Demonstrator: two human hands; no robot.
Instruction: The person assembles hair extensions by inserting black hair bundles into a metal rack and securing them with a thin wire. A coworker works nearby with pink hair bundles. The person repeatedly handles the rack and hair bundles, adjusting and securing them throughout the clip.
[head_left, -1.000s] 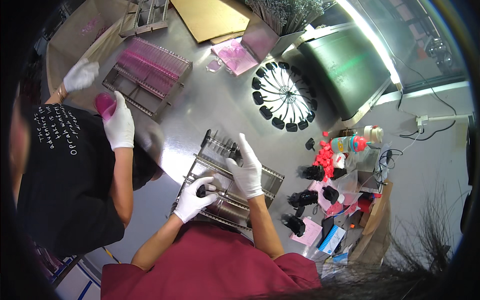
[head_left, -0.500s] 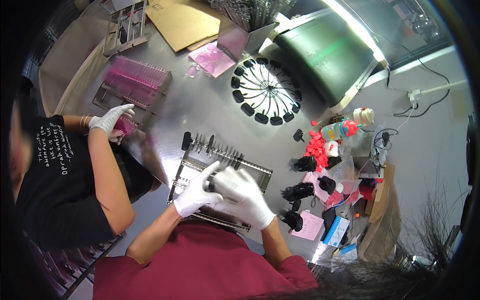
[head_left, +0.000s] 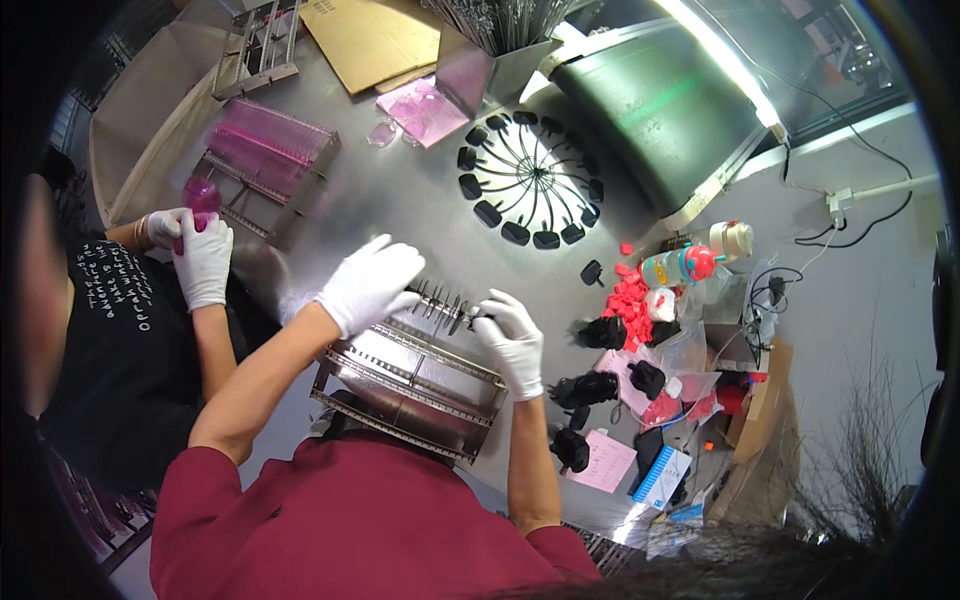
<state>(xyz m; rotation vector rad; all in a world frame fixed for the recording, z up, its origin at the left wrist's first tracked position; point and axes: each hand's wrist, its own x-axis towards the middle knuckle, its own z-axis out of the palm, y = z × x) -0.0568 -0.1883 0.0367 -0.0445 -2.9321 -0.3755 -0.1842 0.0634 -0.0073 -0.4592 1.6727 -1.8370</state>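
Observation:
A metal rack (head_left: pixel 410 385) with rows of upright pins lies on the steel table in front of me. My left hand (head_left: pixel 370 285), in a white glove, hovers over the rack's far left corner with loose fingers and nothing in it. At the rack's far right edge my right hand (head_left: pixel 512 340), also gloved, pinches a small dark piece (head_left: pixel 474 317) among the pins.
A round spoked wheel with black caps (head_left: pixel 525 180) lies beyond the rack. Red caps (head_left: pixel 628 300), black parts (head_left: pixel 590 388) and bottles (head_left: pixel 690 265) crowd the right. At the left a co-worker's gloved hands (head_left: pixel 200 255) hold a pink object near a pink-filled rack (head_left: pixel 265 165).
My hands were together over the rack's middle; now they are apart, the left toward the far left corner, the right at the far right edge. The co-worker's hands shifted with the pink object.

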